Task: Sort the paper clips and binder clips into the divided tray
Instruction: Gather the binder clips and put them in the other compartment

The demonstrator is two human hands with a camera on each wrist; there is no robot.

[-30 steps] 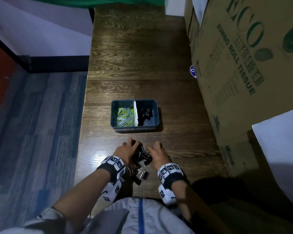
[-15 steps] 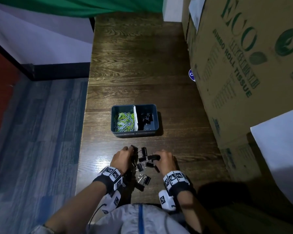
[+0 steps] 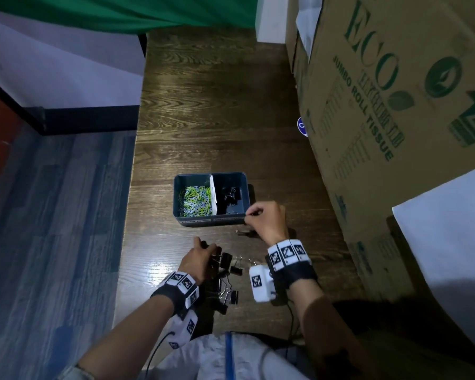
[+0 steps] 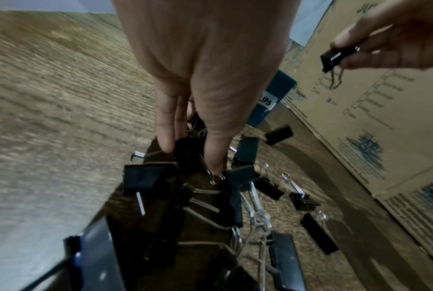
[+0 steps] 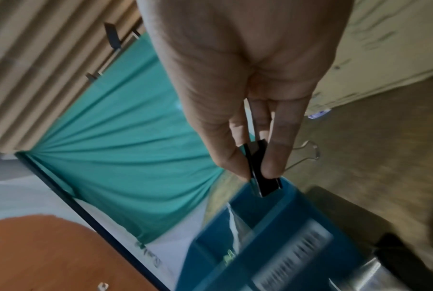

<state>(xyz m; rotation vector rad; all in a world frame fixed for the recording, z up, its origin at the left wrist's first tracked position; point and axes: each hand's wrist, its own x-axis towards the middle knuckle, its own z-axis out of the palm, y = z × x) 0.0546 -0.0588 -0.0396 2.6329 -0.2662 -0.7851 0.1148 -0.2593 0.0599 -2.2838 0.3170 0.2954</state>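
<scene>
The blue divided tray (image 3: 181, 219) sits mid-table; its left half holds green and white paper clips (image 3: 195, 201), its right half black binder clips (image 3: 229, 194). My right hand (image 3: 248, 216) hovers at the tray's near right corner and pinches one black binder clip (image 5: 262, 177) between thumb and fingers, also seen as the held clip (image 4: 334, 57) in the left wrist view. My left hand (image 3: 203, 249) is down in the pile of loose black binder clips (image 4: 230, 196) near the table's front edge, with thumb and fingers pinching one clip (image 4: 185, 153) there.
A big cardboard box (image 3: 395, 119) walls off the table's right side close to the tray. One stray binder clip (image 3: 243, 232) lies between tray and pile. The table's left edge drops to blue carpet (image 3: 52, 242). Dark wooden table (image 3: 217, 119) stretches behind the tray.
My right hand lifted out of the pile with one binder clip and moved forward to the tray's near right corner. The left hand stayed at the pile.
</scene>
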